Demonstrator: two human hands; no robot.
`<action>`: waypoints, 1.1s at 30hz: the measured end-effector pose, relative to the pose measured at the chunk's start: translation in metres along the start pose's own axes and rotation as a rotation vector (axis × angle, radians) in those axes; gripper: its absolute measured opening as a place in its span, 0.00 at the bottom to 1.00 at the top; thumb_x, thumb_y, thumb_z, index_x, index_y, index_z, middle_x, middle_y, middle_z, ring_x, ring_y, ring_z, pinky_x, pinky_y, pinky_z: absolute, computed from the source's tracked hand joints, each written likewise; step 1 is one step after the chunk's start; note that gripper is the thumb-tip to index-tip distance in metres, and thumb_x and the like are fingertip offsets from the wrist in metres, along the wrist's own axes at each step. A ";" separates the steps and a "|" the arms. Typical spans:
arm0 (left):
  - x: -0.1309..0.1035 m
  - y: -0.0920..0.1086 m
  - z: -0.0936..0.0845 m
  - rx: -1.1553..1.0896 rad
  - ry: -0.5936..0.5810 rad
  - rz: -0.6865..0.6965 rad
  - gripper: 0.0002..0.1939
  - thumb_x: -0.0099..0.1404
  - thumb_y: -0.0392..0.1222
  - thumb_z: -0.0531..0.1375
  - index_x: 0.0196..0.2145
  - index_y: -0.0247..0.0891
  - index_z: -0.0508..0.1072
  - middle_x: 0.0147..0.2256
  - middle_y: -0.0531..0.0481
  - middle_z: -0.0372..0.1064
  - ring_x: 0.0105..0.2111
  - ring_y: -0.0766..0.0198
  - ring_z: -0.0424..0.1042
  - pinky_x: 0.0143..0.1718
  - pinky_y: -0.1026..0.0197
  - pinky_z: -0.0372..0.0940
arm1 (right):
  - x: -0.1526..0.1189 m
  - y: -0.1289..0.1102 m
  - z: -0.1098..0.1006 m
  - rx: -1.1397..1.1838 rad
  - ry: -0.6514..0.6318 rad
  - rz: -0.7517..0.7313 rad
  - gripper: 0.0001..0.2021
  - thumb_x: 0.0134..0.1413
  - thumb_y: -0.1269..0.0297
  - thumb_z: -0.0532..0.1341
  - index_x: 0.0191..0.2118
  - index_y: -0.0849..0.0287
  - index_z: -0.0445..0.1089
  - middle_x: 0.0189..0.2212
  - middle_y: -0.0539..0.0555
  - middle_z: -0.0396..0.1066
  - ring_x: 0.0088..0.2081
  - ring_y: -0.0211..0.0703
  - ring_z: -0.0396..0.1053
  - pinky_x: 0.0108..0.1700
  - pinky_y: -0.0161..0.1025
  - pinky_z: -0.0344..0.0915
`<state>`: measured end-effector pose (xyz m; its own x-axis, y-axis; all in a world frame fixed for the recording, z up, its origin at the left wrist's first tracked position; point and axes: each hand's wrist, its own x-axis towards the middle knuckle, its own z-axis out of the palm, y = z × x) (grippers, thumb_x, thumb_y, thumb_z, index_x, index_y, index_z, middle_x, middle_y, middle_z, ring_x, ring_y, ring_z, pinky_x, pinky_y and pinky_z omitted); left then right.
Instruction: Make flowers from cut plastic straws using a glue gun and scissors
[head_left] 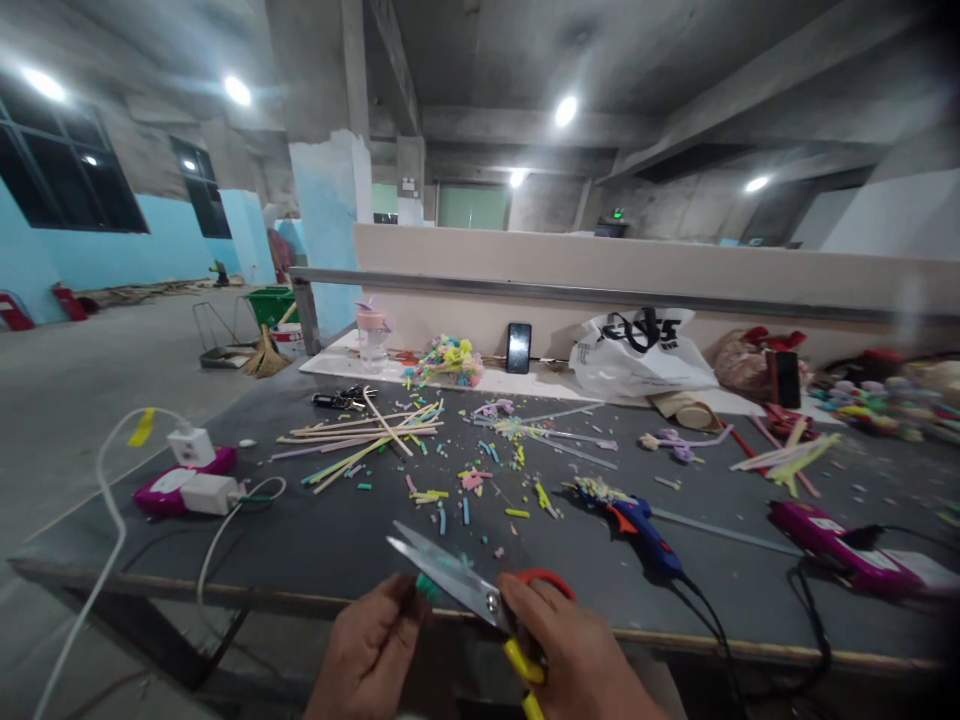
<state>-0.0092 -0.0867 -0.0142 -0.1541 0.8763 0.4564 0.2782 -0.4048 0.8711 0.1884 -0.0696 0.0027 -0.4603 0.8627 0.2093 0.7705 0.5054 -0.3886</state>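
Two bare hands (367, 640) (566, 635), uncovered wrists (619, 690)

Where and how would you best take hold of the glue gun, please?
I'd free the right hand of the scissors, then take the blue handle from the near right: it slants toward you there, cord at its end, orange trigger on its left, while the gun points away.

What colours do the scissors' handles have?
The scissors' handles are yellow and red, shown in the head view.
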 end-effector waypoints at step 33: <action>0.002 -0.033 -0.021 -0.258 -0.190 -0.493 0.23 0.53 0.62 0.54 0.20 0.37 0.65 0.17 0.58 0.48 0.18 0.71 0.49 0.19 0.69 0.46 | 0.165 0.017 -0.048 -0.079 -0.059 0.371 0.21 0.51 0.69 0.59 0.52 0.59 0.58 0.43 0.56 0.68 0.43 0.46 0.67 0.41 0.39 0.63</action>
<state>-0.0386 -0.0770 -0.0385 -0.0275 0.9991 -0.0334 -0.0264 0.0327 0.9991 0.1464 0.0816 0.0735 -0.1670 0.9859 0.0145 0.9199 0.1611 -0.3575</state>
